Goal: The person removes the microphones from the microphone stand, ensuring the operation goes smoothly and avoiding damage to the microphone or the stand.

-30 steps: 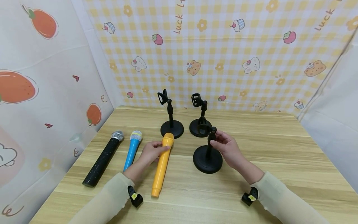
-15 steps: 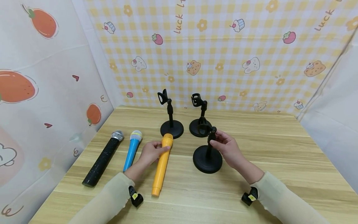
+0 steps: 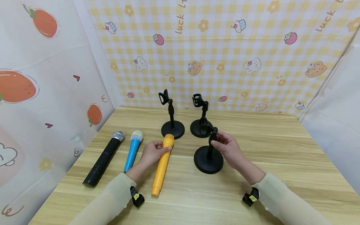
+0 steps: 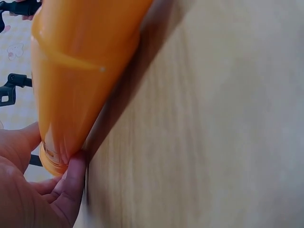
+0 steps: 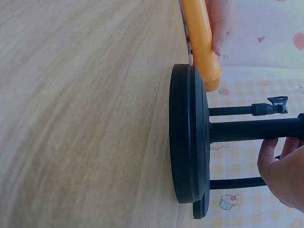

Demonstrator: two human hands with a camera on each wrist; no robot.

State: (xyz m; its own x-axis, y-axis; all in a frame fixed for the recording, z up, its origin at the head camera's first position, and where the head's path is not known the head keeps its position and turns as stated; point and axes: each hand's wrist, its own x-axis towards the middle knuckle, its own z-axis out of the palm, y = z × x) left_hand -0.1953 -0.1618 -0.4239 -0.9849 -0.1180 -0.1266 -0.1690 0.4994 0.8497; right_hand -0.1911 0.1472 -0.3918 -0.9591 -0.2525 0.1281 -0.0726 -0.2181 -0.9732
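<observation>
My left hand (image 3: 152, 152) grips an orange microphone (image 3: 162, 168) near its head end, thumb across the top. In the left wrist view the thumb and fingers close round the narrow end of the orange microphone (image 4: 78, 90), with its shadow on the wood beside it. To the right, my right hand (image 3: 229, 149) pinches the upright post of a black desktop microphone stand (image 3: 208, 160). Its round base sits on the table, and its clip points left. The right wrist view shows the base (image 5: 185, 135) edge-on, with the fingers on the post.
Two more black stands, one at left (image 3: 172, 128) and one at right (image 3: 199, 128), stand behind. A blue microphone (image 3: 132, 155) and a black microphone (image 3: 104, 162) with silver heads lie on the wooden table (image 3: 267, 137) at left. A patterned cloth (image 3: 202, 47) hangs at the back.
The orange microphone has shifted very slightly in the left hand, its lower end a little higher and to the left. The right hand and the stand stay practically where they were.
</observation>
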